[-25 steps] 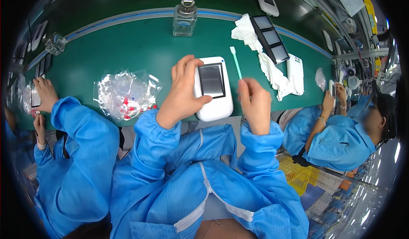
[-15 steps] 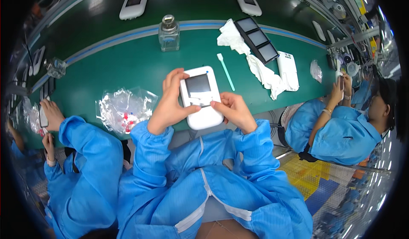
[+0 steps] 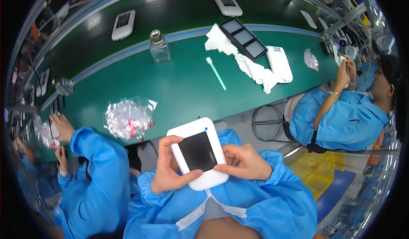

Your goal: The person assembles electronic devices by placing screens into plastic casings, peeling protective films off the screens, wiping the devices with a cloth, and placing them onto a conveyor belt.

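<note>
Between my hands is a white handheld device [image 3: 217,180] with rounded corners, a dark square screen and a small blue mark near its top. It is slightly tilted, held over my lap at the table's near edge. My left hand [image 3: 168,168] grips its left side, with the thumb on the front below the screen. At the lower right edge, my right hand [image 3: 245,161] pinches it, thumb on the front and curled fingers partly hidden behind. Beyond the device, a plastic bag [image 3: 125,117] with small red pieces lies on the green table [image 3: 179,94].
A glass bottle [image 3: 159,47], green stick swab [image 3: 216,73], white cloths [image 3: 255,70], black tray with three panels [image 3: 245,38] and a white casing [image 3: 280,64] lie on the table. Similar devices [image 3: 123,25] rest beyond the rail. Co-workers sit left [image 3: 100,170] and right [image 3: 341,119].
Both hands have drawn the device down toward my body, and it appears larger. The glare on its screen has mostly gone. The view has also shifted.
</note>
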Demonstrator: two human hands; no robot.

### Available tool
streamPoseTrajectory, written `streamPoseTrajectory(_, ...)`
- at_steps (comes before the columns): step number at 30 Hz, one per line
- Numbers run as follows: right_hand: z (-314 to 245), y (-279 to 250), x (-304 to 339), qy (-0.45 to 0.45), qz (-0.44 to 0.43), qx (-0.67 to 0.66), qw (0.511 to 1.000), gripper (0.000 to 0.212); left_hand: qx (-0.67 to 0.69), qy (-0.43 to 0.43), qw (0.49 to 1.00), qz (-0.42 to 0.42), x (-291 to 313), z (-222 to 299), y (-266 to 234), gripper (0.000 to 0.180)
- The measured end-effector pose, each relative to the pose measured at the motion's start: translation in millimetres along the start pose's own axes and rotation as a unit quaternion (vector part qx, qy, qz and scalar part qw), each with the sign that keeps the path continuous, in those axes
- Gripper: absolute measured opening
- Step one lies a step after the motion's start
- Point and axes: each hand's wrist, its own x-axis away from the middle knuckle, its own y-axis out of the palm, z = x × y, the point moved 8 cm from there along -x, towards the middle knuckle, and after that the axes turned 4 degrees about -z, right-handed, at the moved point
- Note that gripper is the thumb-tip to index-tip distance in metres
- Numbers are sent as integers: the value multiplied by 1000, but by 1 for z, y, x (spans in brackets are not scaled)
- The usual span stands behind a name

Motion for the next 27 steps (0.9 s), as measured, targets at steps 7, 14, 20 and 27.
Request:
streamPoseTrajectory(7, -44, -21, 7, -120, 177, 191, 958, 30, 25, -41, 999, 2, 28, -3, 11, 82)
streamPoseTrajectory(14, -63, 1, -1, -213, 219, 308, 901, 26, 18, -44, 999, -21, 33, 2, 16, 82)
streamPoseTrajectory(20, -50, 0, -13, -194, 195, 226, 935, 11, 29, -81, 996, -18, 36, -6, 12, 85)
streamPoseTrajectory(27, -44, 0, -18, -181, 181, 201, 946, 11, 26, -107, 994, -17, 38, -11, 10, 91)
